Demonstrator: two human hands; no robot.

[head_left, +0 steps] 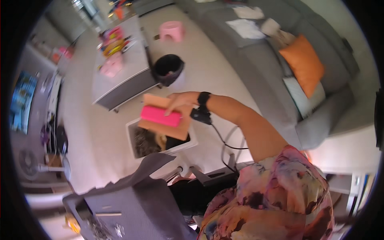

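Note:
My right hand point(179, 102) reaches out from the lower right and grips a flat light-orange sheet or folder point(168, 131). A bright pink oblong block point(160, 115) lies against its upper face, with my fingers on the sheet and the block's end. Both are above a white rectangular tub point(131, 138) on the floor. Inside the tub a dark grey tangled heap point(145, 143) shows, along with something black; the sheet hides part of it. A black strap and a small black device point(201, 115) with a cable are on my right wrist. My left hand is out of view.
A grey chair point(132, 200) stands close at the lower left. Beyond the tub are a black-lined bin point(176, 80), a low table point(134, 56) with toys and a pink stool point(172, 31). A grey sofa point(248, 76) with an orange cushion point(303, 64) runs along the right.

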